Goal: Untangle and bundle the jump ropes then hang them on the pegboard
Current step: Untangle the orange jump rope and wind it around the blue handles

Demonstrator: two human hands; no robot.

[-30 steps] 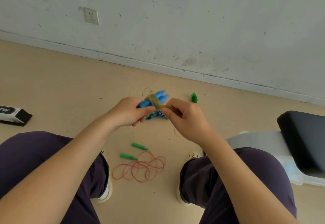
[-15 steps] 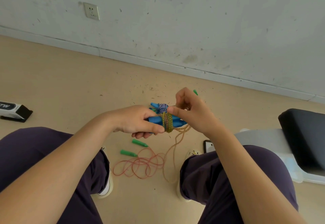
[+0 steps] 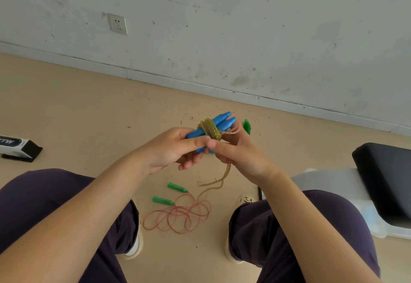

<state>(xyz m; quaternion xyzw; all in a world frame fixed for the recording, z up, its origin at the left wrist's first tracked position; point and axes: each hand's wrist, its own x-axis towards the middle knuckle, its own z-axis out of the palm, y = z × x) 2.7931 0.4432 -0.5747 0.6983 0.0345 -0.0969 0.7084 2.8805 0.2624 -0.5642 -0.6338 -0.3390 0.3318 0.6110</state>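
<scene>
Blue plastic handles (image 3: 219, 123), two tapered ones side by side, sit between our hands above the floor, bound by several turns of yellowish beaded rope (image 3: 210, 129). Our left hand (image 3: 171, 151) pinches the handles' near end; our right hand (image 3: 241, 156) closes around the rope's slack, which trails downward. On the tan floor (image 3: 89, 116) we count two green handles (image 3: 169, 193) beside one loose coil of thin red rope (image 3: 178, 218).

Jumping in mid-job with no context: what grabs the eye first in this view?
Dead centre, the left hand and right hand hold a pair of blue handles wrapped in yellowish cord, with a loose tail hanging toward the floor. Below, between the knees, a reddish rope with two green handles lies loosely coiled. A black cushioned seat sits at the right edge.
</scene>
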